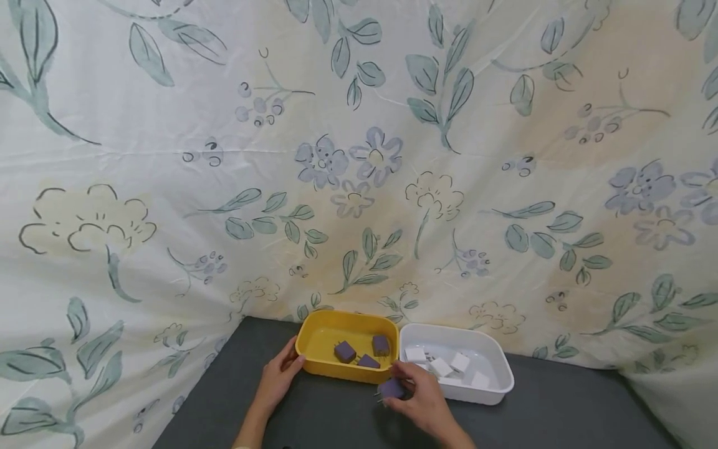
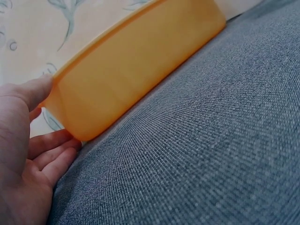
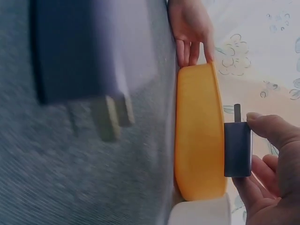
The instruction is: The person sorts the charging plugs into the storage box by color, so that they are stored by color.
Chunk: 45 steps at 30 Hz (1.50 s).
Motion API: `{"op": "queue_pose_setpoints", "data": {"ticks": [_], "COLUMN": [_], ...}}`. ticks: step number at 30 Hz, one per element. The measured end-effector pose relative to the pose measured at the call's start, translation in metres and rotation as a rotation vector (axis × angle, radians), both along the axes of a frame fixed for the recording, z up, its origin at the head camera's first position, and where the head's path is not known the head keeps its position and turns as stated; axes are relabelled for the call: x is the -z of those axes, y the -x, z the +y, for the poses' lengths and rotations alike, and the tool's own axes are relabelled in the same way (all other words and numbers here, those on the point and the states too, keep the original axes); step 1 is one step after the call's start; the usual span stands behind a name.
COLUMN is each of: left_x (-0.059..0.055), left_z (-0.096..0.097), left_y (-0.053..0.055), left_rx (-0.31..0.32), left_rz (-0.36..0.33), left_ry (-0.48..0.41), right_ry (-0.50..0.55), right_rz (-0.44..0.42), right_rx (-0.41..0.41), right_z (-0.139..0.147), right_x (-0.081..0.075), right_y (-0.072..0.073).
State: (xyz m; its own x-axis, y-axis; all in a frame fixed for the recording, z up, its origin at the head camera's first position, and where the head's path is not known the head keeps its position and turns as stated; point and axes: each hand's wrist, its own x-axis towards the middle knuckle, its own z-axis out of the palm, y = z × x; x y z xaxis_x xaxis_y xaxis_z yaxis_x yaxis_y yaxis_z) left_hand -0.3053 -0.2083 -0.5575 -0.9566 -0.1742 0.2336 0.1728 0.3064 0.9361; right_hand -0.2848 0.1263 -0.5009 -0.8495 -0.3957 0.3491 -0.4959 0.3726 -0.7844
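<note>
My left hand [image 1: 278, 372] holds the left end of a yellow plastic tray [image 1: 348, 373]. In the left wrist view, the thumb lies at its rim and the fingers [image 2: 58, 152] touch its lower corner. Three purple plug adapters [image 1: 344, 352] lie inside the tray. In front of its right end, my right hand [image 1: 422, 397] pinches another purple plug adapter [image 1: 391, 388] between thumb and fingers, prongs pointing left. The right wrist view shows this adapter [image 3: 237, 150] in the grip. A second, blurred purple adapter [image 3: 93, 51] looms close to that lens, prongs downward.
A white tray [image 1: 477, 394] stands right beside the yellow one, with several white plug adapters [image 1: 440, 366] in it. Both trays sit on a dark grey cloth surface [image 1: 331, 418]. A flower-patterned curtain [image 1: 359, 249] hangs behind and along both sides.
</note>
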Motion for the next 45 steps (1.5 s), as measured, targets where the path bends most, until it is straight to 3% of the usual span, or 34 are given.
{"op": "queue_pose_setpoints", "data": {"ticks": [1,5,8,10,19,27,32,38,45], "left_x": [-0.005,-0.006,0.001,0.001,0.002,0.003,0.0,-0.013,-0.001], "left_z": [0.001,0.0,0.0,0.001,0.002,0.004,0.003,0.003,0.003], "left_y": [-0.003,-0.003,0.001,0.0,-0.001,0.003,0.0,-0.009,-0.002], "left_rx": [0.007,-0.006,-0.033,-0.037,-0.054,-0.054,-0.03,0.025,-0.045], "left_rz": [-0.003,-0.008,-0.009,-0.016,0.012,0.021,0.002,-0.013,-0.007], "left_ry": [0.004,0.012,0.021,0.024,0.041,0.03,0.013,-0.033,0.04], "right_ry": [-0.003,-0.004,0.004,0.017,-0.02,0.052,0.14,0.139,0.107], "right_rz": [0.013,0.064,0.062,0.052,0.159,0.079,0.054,0.027,0.004], "right_rx": [0.01,0.091,0.172,0.21,0.243,0.372,0.37,0.341,0.207], "right_z": [-0.001,-0.007,-0.013,-0.016,-0.029,-0.034,-0.031,-0.02,-0.006], "right_x": [-0.003,-0.012,-0.016,-0.016,-0.015,-0.012,-0.018,-0.021,-0.015], "right_y": [0.001,0.009,0.015,0.018,0.031,0.046,0.043,0.032,0.018]}}
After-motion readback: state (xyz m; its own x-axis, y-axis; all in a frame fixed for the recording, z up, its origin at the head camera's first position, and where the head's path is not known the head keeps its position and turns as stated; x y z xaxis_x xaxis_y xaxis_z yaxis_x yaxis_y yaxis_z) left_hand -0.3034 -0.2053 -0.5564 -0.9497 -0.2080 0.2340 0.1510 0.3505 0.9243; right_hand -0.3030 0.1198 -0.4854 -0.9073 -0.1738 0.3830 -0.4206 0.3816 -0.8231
